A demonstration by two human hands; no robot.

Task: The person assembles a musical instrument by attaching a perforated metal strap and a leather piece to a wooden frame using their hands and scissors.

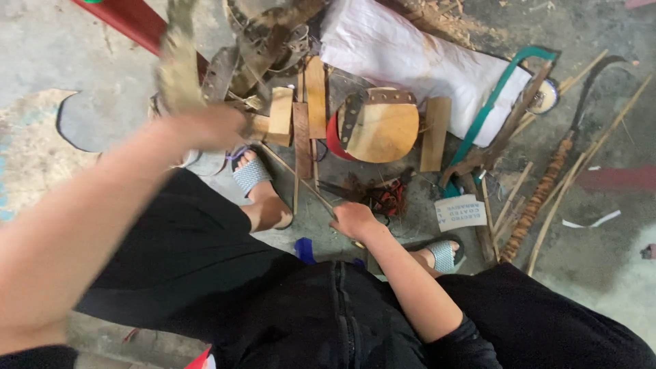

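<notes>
My left hand (pixel 205 126) is raised over the pile and grips a tan, flat piece (pixel 176 65) that is blurred by motion. My right hand (pixel 352 220) is low between my feet, closed on the end of a thin stick (pixel 301 181) that slants up to the left across the floor. Just beyond the hands lie several wooden slats (pixel 314 96) and a rounded wooden block with a studded leather strap (pixel 383 126). A small red-handled tool (pixel 391 199) lies right beside my right hand.
A white sack (pixel 410 58) lies behind the wood. A green-framed saw (pixel 502 96), a sickle with a wrapped handle (pixel 547 184), thin bamboo strips (pixel 581 171) and a printed paper scrap (pixel 459 212) are at right. A red board (pixel 126 17) is top left. My sandalled feet (pixel 256 181) rest on concrete.
</notes>
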